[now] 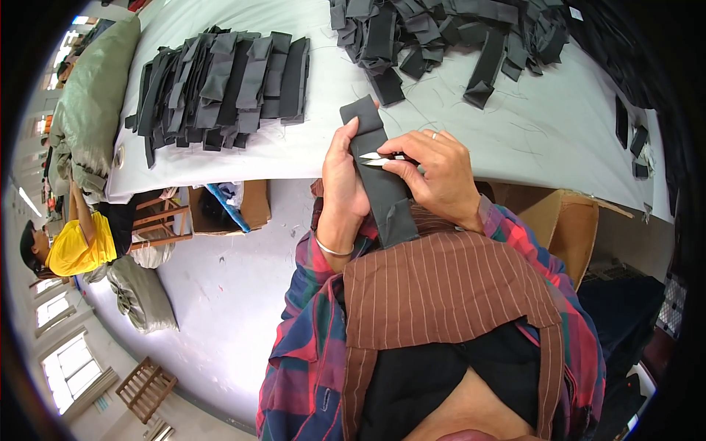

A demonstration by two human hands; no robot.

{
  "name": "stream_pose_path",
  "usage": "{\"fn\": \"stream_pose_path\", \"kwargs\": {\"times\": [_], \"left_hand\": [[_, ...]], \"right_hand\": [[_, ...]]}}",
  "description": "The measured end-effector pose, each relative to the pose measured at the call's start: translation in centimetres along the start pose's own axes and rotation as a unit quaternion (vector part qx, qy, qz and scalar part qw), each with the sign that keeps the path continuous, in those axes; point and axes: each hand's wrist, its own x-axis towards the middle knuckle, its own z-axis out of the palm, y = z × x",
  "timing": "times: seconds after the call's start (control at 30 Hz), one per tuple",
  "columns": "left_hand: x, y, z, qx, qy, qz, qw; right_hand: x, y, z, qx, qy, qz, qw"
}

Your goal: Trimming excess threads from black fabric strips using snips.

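Observation:
A dark grey fabric strip (pixel 381 185) with folded ends hangs from my left hand (pixel 344 176), whose thumb presses on its upper part. Small thread snips (pixel 373 158) are pinched in my right hand (pixel 440 173), their pale blades pointing left and lying over the strip's middle. Both hands are just in front of the table's near edge. On the white-covered table (pixel 294 158), a row of overlapping dark strips (pixel 220 84) lies to the left. Beyond my hands is a loose heap of similar strips (pixel 434 33).
Loose threads are scattered over the tabletop. A large pale sack (pixel 95 88) stands at the table's left end, near a person in a yellow shirt (pixel 81 246). Under the table are cardboard boxes (pixel 254 206). Black fabric (pixel 625 51) lies along the far right edge.

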Motion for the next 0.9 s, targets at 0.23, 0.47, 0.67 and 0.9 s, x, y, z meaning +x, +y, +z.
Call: {"fn": "stream_pose_path", "kwargs": {"times": [0.23, 0.47, 0.67, 0.9], "left_hand": [[-0.1, 0.1, 0.2, -0.016, -0.007, 0.000, 1.000], [0.3, 0.1, 0.3, 0.001, 0.001, 0.000, 1.000], [0.0, 0.1, 1.2, 0.036, 0.042, 0.004, 0.998], [0.1, -0.1, 0.4, 0.037, 0.014, 0.001, 0.999]], "right_hand": [[0.1, 0.2, 0.3, -0.001, -0.003, -0.012, 1.000], [0.4, 0.4, 0.0, 0.022, -0.016, 0.018, 0.999], [0.6, 0.2, -0.3, 0.015, -0.023, -0.006, 1.000], [0.4, 0.2, -0.4, 0.000, -0.004, -0.020, 1.000]]}}
